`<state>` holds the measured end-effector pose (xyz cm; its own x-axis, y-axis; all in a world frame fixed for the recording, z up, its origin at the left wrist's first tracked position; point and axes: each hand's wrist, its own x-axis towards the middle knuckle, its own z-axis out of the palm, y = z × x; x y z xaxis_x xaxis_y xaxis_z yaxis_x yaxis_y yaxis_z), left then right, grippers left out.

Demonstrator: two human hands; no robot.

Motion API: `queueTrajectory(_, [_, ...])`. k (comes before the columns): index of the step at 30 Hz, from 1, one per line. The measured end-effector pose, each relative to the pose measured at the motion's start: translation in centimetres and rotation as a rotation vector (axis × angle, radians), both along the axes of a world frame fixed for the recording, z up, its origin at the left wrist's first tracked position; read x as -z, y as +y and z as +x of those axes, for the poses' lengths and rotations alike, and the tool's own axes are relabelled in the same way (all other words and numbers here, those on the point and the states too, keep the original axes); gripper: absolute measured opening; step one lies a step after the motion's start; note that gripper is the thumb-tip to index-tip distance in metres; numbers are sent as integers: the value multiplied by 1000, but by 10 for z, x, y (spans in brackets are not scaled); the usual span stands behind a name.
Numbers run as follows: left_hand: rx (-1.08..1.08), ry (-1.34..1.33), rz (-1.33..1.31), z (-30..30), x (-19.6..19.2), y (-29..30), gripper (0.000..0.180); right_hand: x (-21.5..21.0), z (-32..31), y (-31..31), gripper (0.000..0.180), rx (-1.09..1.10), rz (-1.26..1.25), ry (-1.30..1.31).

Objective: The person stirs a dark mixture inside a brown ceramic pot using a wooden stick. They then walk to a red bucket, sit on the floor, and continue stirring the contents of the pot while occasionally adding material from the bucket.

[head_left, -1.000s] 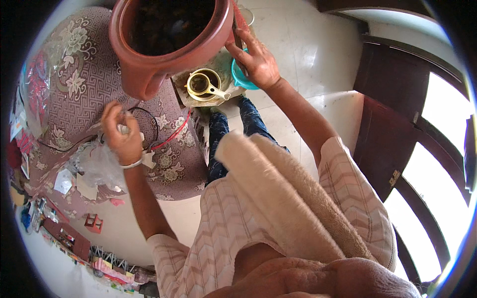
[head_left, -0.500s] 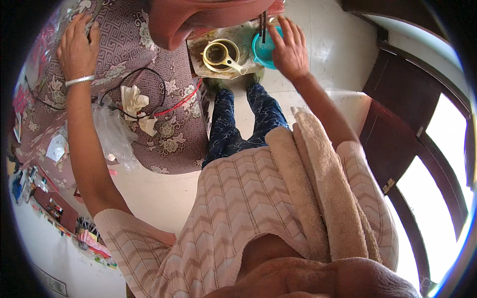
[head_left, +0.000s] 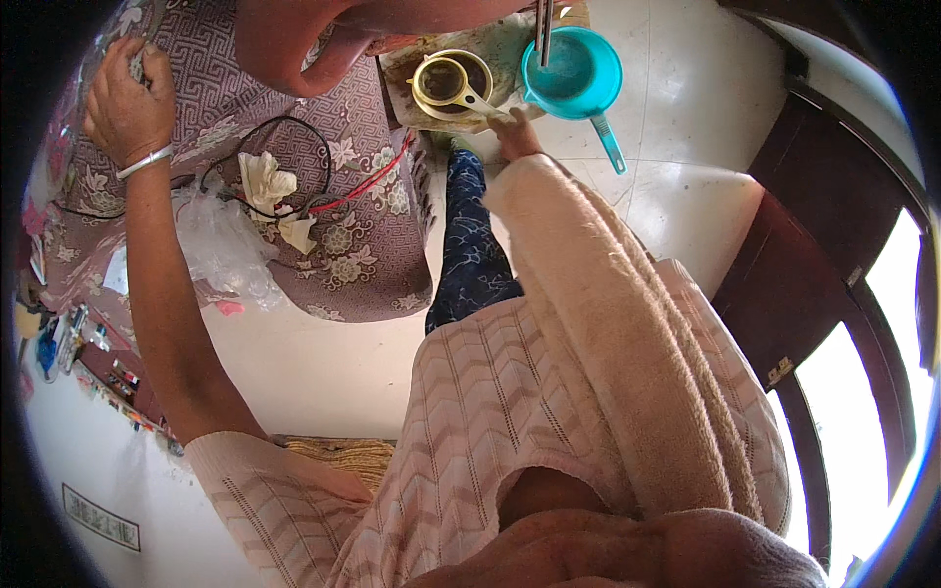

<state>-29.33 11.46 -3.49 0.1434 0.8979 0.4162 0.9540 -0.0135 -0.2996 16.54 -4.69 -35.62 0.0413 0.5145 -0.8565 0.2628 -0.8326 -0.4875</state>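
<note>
My left hand (head_left: pixel 132 103), with a white bangle at its wrist, rests on the patterned cloth-covered table (head_left: pixel 363 250) at the left. Its fingers are bent, the thumb apart from them, near clear plastic at the table's edge. Down by the floor, my right hand (head_left: pixel 518 135) has its fingers closed at the handle end of a cream long-handled dipper (head_left: pixel 465 95). The dipper's round bowl sits inside a larger yellowish bowl (head_left: pixel 481 66); whether it has a mesh bottom I cannot tell. Right of that hand is a teal dipper (head_left: pixel 564 83) with a spout and handle.
A worn mat or board (head_left: pixel 407 83) lies under the bowls. Crumpled tissue (head_left: pixel 265 181), black and red cords (head_left: pixel 377 174) and a clear plastic bag (head_left: pixel 221 240) lie on the table. A large reddish-brown shape (head_left: pixel 284 49) blocks the top. Dark doors (head_left: pixel 784 279) stand right.
My right hand has moved from above the teal dipper down and left to the cream dipper's handle. The fingers of my left hand have bent. My body has leaned and the towel has swung forward.
</note>
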Motion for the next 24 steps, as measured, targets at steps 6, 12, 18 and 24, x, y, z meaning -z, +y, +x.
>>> queueTrajectory(6, [-27, 19, 16, -3, 0, 2, 37, -36, -11, 27, 40, 123, -207, 250])
queueTrajectory(12, [-37, 53, 30, 0, -3, 2, 37, -51, 4, 21, 27, 42, -242, 533])
queueTrajectory(18, [-78, 71, 35, 1, 0, -2, 40, -88, 13, 22, 21, 35, -201, 603])
queueTrajectory(24, [-92, 82, 9, -4, 0, 1, 44, -156, 40, 27, 28, 36, -248, 620])
